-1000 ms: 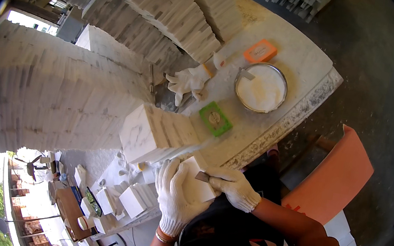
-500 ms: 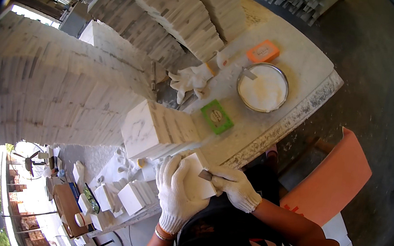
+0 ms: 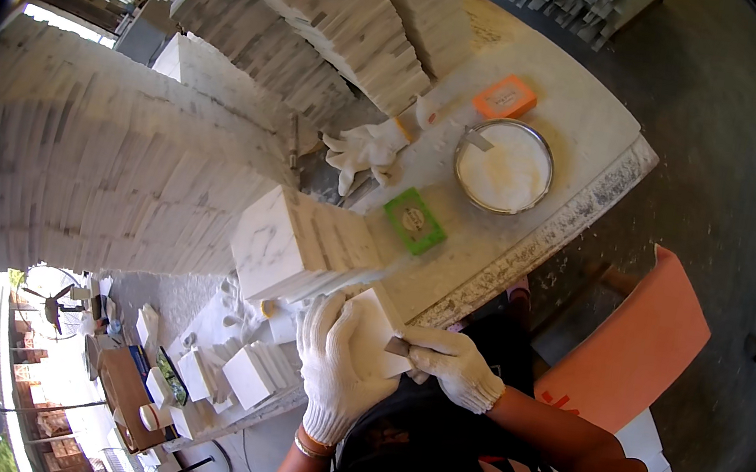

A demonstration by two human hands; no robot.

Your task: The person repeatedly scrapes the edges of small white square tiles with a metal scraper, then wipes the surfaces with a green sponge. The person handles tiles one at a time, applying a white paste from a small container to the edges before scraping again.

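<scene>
Head view, held item: a white stone tile [image 3: 371, 330], square and flat, held tilted just off the near edge of the surface [image 3: 596, 131], close to the person's body.
Left hand [image 3: 334, 375]: in a white knit glove, wrapped around the tile's left side, fingers spread up its face, thumb side hidden behind it.
Right hand [image 3: 451, 367]: in a white knit glove, closed around a small flat blade [image 3: 398, 345] whose tip lies against the tile's right edge.
Handling, as judged: stiff, dense and fairly heavy for its size; brittle at the corners, likely to chip if knocked or dropped; dusty, so probably slippery in cloth gloves. Best gripped across two opposite edges, with the palm under its back.
On the surface: a round metal bowl [image 3: 504, 165] of white paste or powder with a tool resting in it; an orange block [image 3: 505, 96] beyond it; a green block [image 3: 415, 221] near the bowl; a row of like tiles on edge [image 3: 295, 244] just beside the held one.
Beyond: a spare pair of white gloves [image 3: 366, 149] lying at the foot of tall stacks of cut stone [image 3: 98, 168].
At right: an orange sheet [image 3: 641, 355], propped beside the person.
Hidden or unclear: the tile's back face and lower corner are covered by the hands; the blade's handle is buried in the right glove; the bowl's contents cannot be told for certain; the far stacks bend and blur towards the picture's rim.
</scene>
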